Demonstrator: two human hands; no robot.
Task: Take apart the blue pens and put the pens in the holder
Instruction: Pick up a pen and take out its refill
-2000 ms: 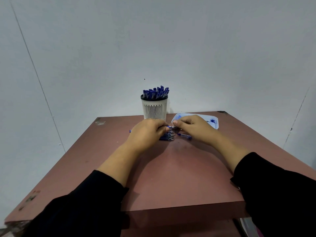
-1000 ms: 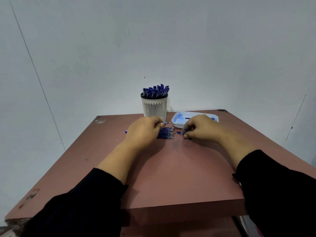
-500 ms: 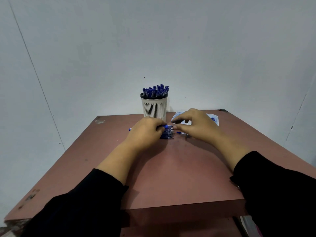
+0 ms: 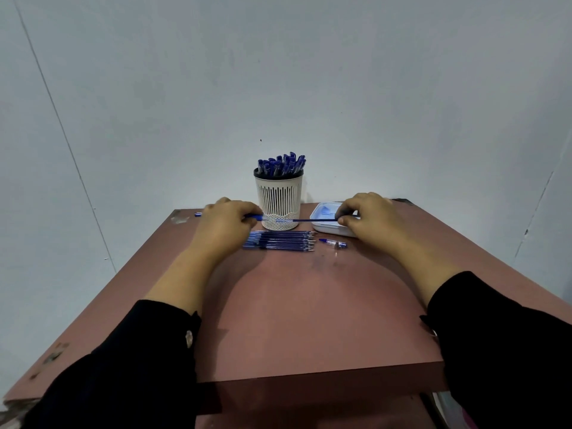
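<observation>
Left hand (image 4: pixel 224 226) is gripping the blue barrel of a pen (image 4: pixel 257 216), fingers curled round it, knuckles up, hovering just above the surface (image 4: pixel 294 305). Right hand (image 4: pixel 368 216) is pinching the far end of a thin dark refill (image 4: pixel 309 220) between thumb and fingers; the refill is stretching level from the barrel's mouth across to that hand, passing in front of the holder's base. Both hands are sitting well apart, one at each end of the pen-and-refill line, with the holder (image 4: pixel 279 201) between them and slightly behind.

Holder is standing upright near the back edge of the surface, white with vertical slots and a dark rim, packed with blue-capped pens (image 4: pixel 281 164) sticking up above the rim.

Row of loose refills (image 4: pixel 280 240) is lying flat on the surface just in front of the holder, side by side, tips pointing to the right, the left ends reaching under the left hand's fingers. Just to the right of the row, a short clear pen piece with a blue tip (image 4: pixel 332 242) is lying on its own, near the right hand's wrist side but not touching it.

White tray (image 4: pixel 325 226) is sitting to the right of the holder; the right hand is covering most of it, contents too hidden to tell. Small blue end (image 4: pixel 198 214) is showing beyond the left hand on the far left. Black sleeves are covering both forearms.
</observation>
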